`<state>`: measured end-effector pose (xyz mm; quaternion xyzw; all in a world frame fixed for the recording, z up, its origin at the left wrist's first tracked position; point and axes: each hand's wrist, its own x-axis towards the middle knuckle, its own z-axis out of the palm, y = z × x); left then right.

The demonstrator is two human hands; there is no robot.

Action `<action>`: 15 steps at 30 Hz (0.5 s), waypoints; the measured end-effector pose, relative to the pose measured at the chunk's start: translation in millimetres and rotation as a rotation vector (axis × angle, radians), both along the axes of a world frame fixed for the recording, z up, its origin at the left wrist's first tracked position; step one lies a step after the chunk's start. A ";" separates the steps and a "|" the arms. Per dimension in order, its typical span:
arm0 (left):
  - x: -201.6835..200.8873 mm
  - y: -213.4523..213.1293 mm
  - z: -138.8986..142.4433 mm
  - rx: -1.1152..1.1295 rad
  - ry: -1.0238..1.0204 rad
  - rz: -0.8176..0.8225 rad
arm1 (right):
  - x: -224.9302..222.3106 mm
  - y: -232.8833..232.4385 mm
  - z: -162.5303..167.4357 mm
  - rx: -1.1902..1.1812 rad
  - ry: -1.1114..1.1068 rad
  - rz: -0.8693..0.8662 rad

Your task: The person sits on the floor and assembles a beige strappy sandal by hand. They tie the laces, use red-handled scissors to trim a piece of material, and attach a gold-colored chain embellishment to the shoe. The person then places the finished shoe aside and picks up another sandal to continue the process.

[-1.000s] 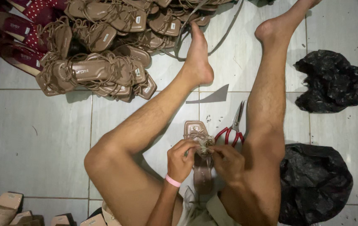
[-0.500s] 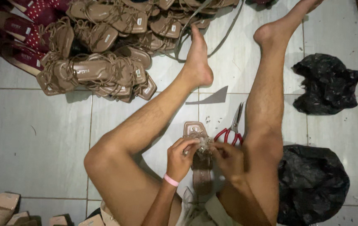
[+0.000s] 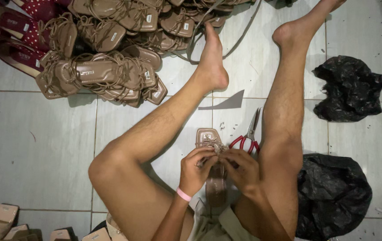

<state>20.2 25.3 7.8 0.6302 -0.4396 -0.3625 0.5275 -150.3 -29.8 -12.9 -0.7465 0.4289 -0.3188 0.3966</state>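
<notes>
Here, a big heap of tan strappy sandals (image 3: 110, 58) lies on the tiled floor (image 3: 35, 147), a black plastic bag (image 3: 334, 196) sits beside the right leg, and between the legs both the left hand (image 3: 196, 172) and right hand (image 3: 242, 168) pinch the straps of one tan sandal (image 3: 213, 178) (red-handled scissors (image 3: 247, 139) lie just beside it).

one head-worn camera looks steeply down, fairly near, at the lap and tiled floor (image 3: 35, 143).

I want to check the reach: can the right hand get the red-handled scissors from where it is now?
Probably yes. The scissors lie uncovered on the floor just beyond the right hand, but it is busy on the sandal.
</notes>
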 end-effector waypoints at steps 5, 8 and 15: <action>1.5 1.3 4.0 0.054 0.009 0.016 | 0.0 2.1 9.5 0.005 0.038 -0.002; -1.8 1.5 4.4 0.096 0.031 0.057 | 1.5 0.2 10.9 -0.030 0.046 0.044; -9.5 0.4 -10.1 0.142 0.117 0.197 | 6.4 -1.5 11.6 -0.116 0.179 0.077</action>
